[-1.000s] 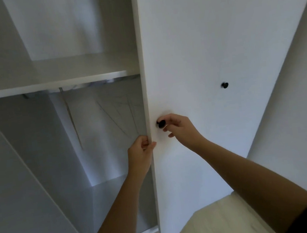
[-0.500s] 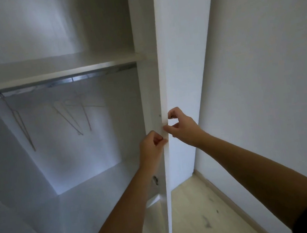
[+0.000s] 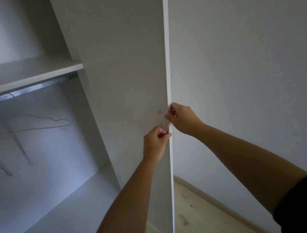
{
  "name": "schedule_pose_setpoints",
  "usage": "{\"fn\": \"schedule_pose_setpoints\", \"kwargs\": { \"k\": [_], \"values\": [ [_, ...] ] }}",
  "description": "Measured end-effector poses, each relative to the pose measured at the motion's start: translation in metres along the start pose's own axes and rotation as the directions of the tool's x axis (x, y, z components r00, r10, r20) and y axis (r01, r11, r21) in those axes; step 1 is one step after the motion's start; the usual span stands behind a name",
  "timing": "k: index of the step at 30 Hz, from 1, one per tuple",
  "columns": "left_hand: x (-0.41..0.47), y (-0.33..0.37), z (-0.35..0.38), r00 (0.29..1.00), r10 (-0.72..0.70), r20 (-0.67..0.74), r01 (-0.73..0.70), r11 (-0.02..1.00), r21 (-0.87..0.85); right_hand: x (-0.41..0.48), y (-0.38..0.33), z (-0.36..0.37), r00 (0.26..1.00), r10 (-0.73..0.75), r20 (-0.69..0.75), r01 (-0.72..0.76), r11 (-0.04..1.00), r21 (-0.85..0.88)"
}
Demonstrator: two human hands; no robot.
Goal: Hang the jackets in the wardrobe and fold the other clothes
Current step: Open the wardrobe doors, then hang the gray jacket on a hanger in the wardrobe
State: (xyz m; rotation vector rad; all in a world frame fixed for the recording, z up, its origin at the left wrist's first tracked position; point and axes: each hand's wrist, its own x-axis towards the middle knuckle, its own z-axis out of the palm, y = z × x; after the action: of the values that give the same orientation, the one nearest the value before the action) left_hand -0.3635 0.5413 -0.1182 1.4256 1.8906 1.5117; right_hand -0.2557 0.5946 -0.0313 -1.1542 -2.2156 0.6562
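Indoors, a person is standing at an open white wardrobe (image 3: 47, 187), and both bare hands are working its door (image 3: 124, 71), which is standing nearly edge-on to the camera. The left hand (image 3: 157, 143) is pinching the door's free edge between thumb and curled fingers from the inner side. Just above it, the right hand (image 3: 183, 118) is curling its fingers over the same edge from the outer side; whether it is also holding a knob there cannot be told. A small screw head (image 3: 159, 111) is showing on the inner face beside that hand. Inside, thin wire hangers (image 3: 34, 129) are hanging from a metal rail (image 3: 29, 91) under a shelf (image 3: 28, 81). No jackets or other clothes are appearing in view. The door is looking like a stiff, flat panel, probably swinging lightly on its hinges and best held at that free edge. The hangers are looking light and springy, best taken by the hook.
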Motion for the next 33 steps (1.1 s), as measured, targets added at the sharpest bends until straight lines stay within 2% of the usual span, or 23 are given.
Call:
{"fn": "schedule_pose_setpoints", "kwargs": {
  "k": [8, 15, 19, 23, 27, 33],
  "values": [
    [0.038, -0.017, 0.025, 0.999, 0.04, 0.032, -0.038, 0.996, -0.084, 0.027, 0.022, -0.008, 0.999, 0.042, -0.011, -0.042, 0.998, -0.037],
    [0.033, -0.02, 0.021, 0.994, 0.107, 0.006, -0.107, 0.993, -0.047, 0.015, 0.026, 0.007, 0.997, 0.025, -0.074, -0.025, 1.0, -0.004],
    [0.016, -0.02, 0.024, 0.999, 0.043, -0.007, -0.043, 0.997, -0.058, -0.017, 0.05, 0.013, 0.996, 0.056, -0.07, -0.057, 0.998, -0.021],
    [-0.033, -0.02, 0.051, 0.997, -0.059, 0.047, 0.063, 0.993, -0.101, -0.084, 0.096, -0.001, 0.979, 0.189, -0.073, -0.192, 0.981, -0.031],
    [-0.104, -0.003, 0.11, 0.98, -0.057, 0.193, 0.08, 0.99, -0.114, -0.185, 0.157, -0.028, 0.937, 0.341, -0.073, -0.345, 0.938, -0.043],
    [-0.233, 0.057, 0.239, 0.872, -0.017, 0.489, 0.095, 0.986, -0.135, -0.37, 0.25, -0.096, 0.814, 0.561, -0.152, -0.571, 0.82, -0.031]
  ]
}}
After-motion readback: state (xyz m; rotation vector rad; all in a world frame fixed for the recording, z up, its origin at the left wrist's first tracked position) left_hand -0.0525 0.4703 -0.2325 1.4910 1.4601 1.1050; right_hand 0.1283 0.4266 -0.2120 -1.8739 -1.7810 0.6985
